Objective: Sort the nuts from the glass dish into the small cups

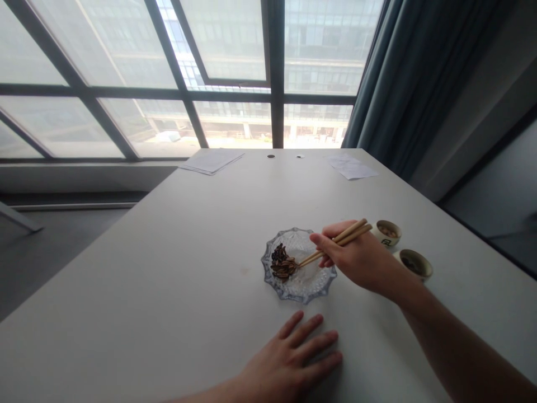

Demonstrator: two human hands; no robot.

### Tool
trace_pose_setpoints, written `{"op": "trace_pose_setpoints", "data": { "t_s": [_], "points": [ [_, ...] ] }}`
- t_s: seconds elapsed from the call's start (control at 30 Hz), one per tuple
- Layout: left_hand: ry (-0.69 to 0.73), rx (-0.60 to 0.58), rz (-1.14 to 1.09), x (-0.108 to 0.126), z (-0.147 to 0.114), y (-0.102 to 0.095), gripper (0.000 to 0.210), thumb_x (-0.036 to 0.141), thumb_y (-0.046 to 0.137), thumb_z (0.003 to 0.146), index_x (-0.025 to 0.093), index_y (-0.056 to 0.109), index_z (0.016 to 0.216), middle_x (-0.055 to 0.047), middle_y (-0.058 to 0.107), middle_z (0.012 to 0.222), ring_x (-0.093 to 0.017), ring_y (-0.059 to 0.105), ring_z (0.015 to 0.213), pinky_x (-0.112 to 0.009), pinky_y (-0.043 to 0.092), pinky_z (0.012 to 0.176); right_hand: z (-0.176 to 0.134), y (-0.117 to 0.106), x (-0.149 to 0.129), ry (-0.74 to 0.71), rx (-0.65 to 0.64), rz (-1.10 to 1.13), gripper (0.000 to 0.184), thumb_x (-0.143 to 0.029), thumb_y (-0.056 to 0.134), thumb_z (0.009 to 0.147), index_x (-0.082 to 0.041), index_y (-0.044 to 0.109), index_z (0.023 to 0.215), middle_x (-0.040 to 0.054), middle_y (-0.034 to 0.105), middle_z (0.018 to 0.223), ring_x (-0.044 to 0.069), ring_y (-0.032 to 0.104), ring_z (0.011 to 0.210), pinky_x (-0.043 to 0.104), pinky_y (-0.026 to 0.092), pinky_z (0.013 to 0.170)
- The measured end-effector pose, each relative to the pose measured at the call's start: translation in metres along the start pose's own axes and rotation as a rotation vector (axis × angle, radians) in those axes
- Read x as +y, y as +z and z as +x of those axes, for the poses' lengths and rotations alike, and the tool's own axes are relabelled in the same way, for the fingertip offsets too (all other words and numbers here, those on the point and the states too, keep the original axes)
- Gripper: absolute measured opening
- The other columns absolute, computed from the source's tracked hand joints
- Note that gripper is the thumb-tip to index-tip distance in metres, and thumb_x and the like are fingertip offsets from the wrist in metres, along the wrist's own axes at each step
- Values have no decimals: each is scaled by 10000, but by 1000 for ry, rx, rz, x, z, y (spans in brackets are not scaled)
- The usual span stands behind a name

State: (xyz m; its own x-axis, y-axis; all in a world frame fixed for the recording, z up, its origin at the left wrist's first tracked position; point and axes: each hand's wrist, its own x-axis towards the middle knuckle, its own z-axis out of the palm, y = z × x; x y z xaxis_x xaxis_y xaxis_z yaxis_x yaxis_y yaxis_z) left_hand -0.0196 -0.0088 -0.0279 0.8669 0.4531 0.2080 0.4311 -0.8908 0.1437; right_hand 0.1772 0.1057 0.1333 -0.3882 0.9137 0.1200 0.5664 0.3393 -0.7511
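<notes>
My right hand (350, 254) grips a pair of wooden chopsticks (348, 234) over a scalloped clear glass plate (300, 295). The chopstick tips reach the edge of a pile of brown striped seeds (285, 268), which look like sunflower seeds, on the plate's left part. Just behind them lies a small heap of darker seeds (278, 253), too small to name surely. My left hand (293, 355) lies flat on the table in front of the plate, fingers spread, holding nothing.
Two small cups stand right of the plate: one cup (388, 242) holds brownish pieces, the nearer cup (428, 271) dark contents. Paper sheets (212, 161) lie at the white table's (176, 268) far left, another paper (351, 167) at far right. Windows and a curtain (390, 84) stand beyond.
</notes>
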Motion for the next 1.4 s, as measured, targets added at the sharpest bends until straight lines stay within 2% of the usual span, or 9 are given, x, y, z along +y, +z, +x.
{"op": "trace_pose_setpoints", "data": {
  "t_s": [0.13, 0.33, 0.43, 0.67, 0.87, 0.97, 1.1, 1.23, 1.4],
  "points": [
    [5, -21, -16, 0, 0, -2, 647, 483, 627, 1020, 228, 416, 1576, -47, 374, 1651, -335, 271, 1553, -555, 251, 1272, -7, -21, -3, 54, 115, -6, 393, -477, 616, 969, -202, 681, 697, 34, 724, 627, 210, 746, 597, 247, 511, 482],
    [-2, -43, -15, -1, -1, -4, 660, 535, 601, 1022, 230, 412, 1577, -29, 327, 1672, -335, 275, 1551, -558, 248, 1269, -18, -73, 6, 151, 570, -159, 347, -533, 686, 911, -212, 734, 787, 82, 749, 671, 267, 752, 605, 335, 569, 509],
    [8, -34, -13, -1, 0, -3, 649, 535, 600, 1025, 235, 419, 1571, -24, 338, 1669, -327, 285, 1548, -548, 239, 1274, -16, -88, 17, 135, 651, -297, 334, -501, 639, 944, -231, 704, 759, 99, 746, 679, 280, 736, 603, 378, 567, 544],
    [11, -22, -17, -2, -1, -2, 644, 507, 616, 1023, 233, 418, 1572, -38, 354, 1662, -327, 276, 1551, -538, 221, 1281, 1, -85, 35, 208, 470, -256, 364, -465, 661, 930, -226, 666, 656, 65, 740, 625, 239, 729, 580, 305, 481, 466],
    [0, -11, -28, -1, -1, -2, 647, 491, 642, 1014, 229, 429, 1566, -58, 401, 1636, -330, 278, 1550, -543, 230, 1281, -6, -76, 21, 119, 487, -176, 351, -479, 672, 937, -207, 703, 716, 71, 759, 664, 216, 742, 588, 263, 507, 464],
    [-3, -11, -31, 0, -1, -3, 621, 471, 625, 1027, 229, 429, 1564, -51, 395, 1639, -327, 273, 1552, -541, 222, 1283, -9, -59, 7, 85, 324, -25, 381, -531, 660, 939, -209, 709, 741, 69, 765, 685, 221, 758, 624, 266, 557, 511],
    [-2, -16, -26, 0, -1, -1, 552, 371, 591, 1046, 229, 438, 1557, -34, 381, 1647, -326, 283, 1548, -540, 224, 1282, -6, -27, -4, 40, 72, 10, 406, -492, 618, 971, -208, 654, 683, 35, 728, 633, 207, 746, 625, 257, 520, 524],
    [-5, -7, -13, 0, -1, 2, 558, 358, 578, 1053, 232, 418, 1572, -23, 347, 1664, -329, 267, 1554, -544, 212, 1282, 1, -2, -1, -10, -8, 7, 436, -427, 602, 986, -205, 543, 615, -1, 655, 553, 170, 713, 572, 235, 459, 526],
    [6, -5, -8, -1, 0, 2, 551, 347, 592, 1048, 234, 431, 1563, -33, 371, 1653, -326, 280, 1549, -540, 228, 1280, 5, 7, 5, 17, -36, 78, 456, -420, 600, 983, -211, 488, 593, -7, 625, 543, 181, 734, 592, 218, 450, 502]
  ]
}}
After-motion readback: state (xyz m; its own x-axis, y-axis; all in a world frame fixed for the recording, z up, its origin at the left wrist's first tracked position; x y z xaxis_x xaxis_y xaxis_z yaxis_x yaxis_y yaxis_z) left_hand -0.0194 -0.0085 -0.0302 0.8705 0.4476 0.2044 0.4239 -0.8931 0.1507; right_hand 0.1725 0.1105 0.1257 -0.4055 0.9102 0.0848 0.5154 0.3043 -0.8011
